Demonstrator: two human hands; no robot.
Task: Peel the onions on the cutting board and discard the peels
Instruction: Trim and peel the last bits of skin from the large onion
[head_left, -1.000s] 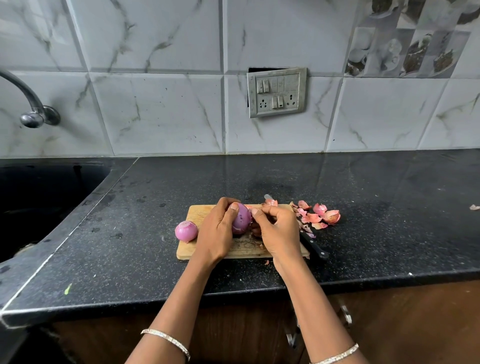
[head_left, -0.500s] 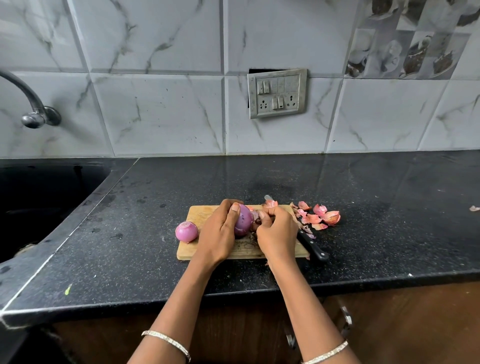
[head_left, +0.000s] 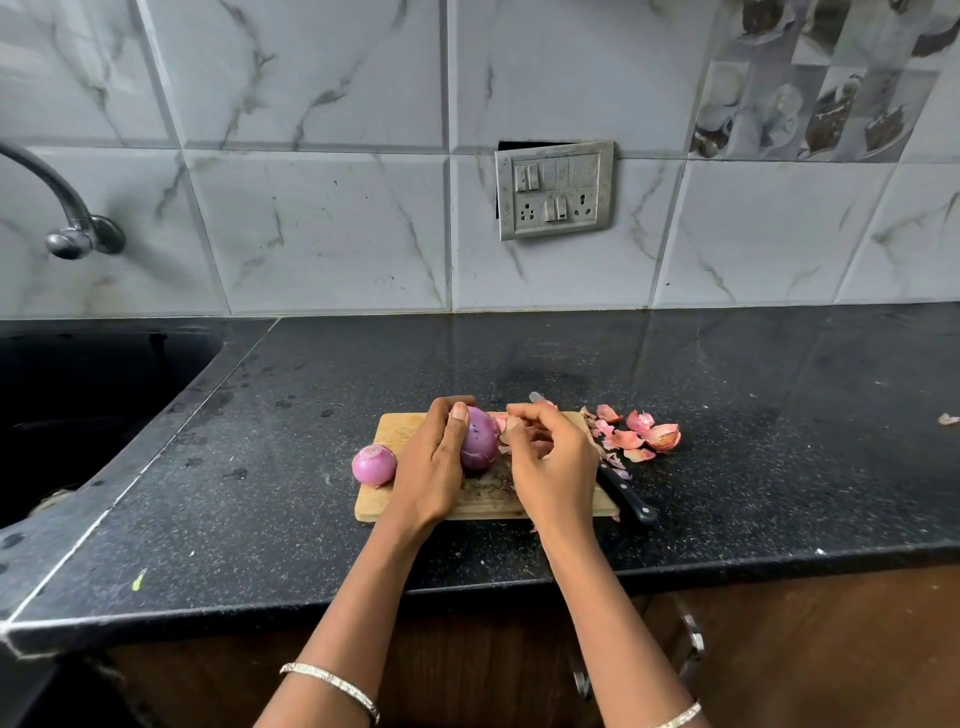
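Left hand: I am seeing the left hand (head_left: 434, 470) gripping a purple onion (head_left: 479, 439) over the wooden cutting board (head_left: 379, 501), thumb lying on top of it, fingers curled behind.
Right hand: the right hand (head_left: 553, 462) is sitting just beside that onion, fingertips pinching a thin pale piece of peel (head_left: 505, 426) at the onion's right side.
Second onion: a peeled onion (head_left: 374, 465) is resting on the board's left edge, close to the left wrist.
Peels: a pile of pink peels (head_left: 641, 434) is lying on the black tabletop (head_left: 311, 519), just right of the board.
Knife: a black-handled knife (head_left: 626, 496) is lying along the board's right side, partly hidden under the right hand.
Sink: a dark sink (head_left: 78, 395) is sitting at far left.
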